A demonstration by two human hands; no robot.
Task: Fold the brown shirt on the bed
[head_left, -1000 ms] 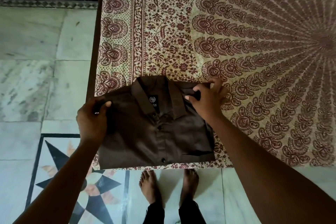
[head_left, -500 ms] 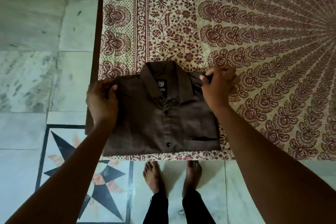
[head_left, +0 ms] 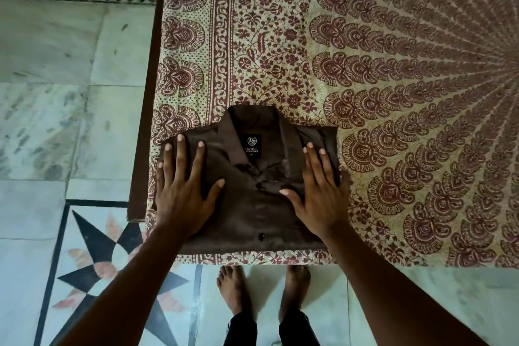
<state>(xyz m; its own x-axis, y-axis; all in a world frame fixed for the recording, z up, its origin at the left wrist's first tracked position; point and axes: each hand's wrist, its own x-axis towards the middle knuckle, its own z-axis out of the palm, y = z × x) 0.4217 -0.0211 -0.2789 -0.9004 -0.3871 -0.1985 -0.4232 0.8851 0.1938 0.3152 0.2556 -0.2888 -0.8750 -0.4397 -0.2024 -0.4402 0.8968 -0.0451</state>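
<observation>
The brown shirt (head_left: 252, 205) lies folded into a compact rectangle at the near left corner of the bed (head_left: 393, 93), collar and black label facing up, button placket down the middle. My left hand (head_left: 182, 191) lies flat on the shirt's left half with fingers spread and straight. My right hand (head_left: 317, 194) presses flat on the right half, fingers straight and pointing away from me. Neither hand grips any cloth.
The bed carries a cream and maroon printed cover; its dark wooden side rail (head_left: 146, 109) runs along the left. Marble floor (head_left: 56, 93) with a black star inlay (head_left: 112, 267) lies to the left and below. My bare feet (head_left: 261, 292) stand at the bed's near edge.
Both hands let go of the shirt's shoulder corners, which they pinched before, and now lie flat on its front. The shirt has settled onto the bed cover.
</observation>
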